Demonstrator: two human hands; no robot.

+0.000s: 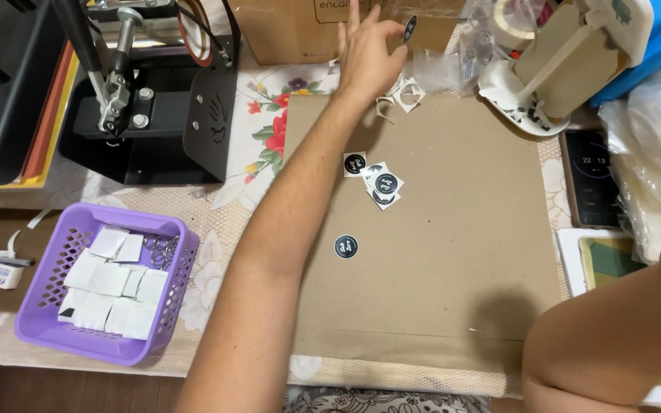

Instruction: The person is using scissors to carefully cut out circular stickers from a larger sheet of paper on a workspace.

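Observation:
My left hand reaches far across the table and pinches a small round black sticker between thumb and forefinger, held just in front of a brown cardboard box. Below the hand lie peeled white backing scraps. On the brown cardboard sheet sit a black sticker on a white square, a small overlapping pile of the same, and one loose round black sticker. Only my bent right arm shows at the lower right; its hand is out of view.
A purple plastic basket at the left holds several white squares and metal key rings. A black press machine stands at the back left. A tape dispenser, a phone and plastic bags crowd the right side.

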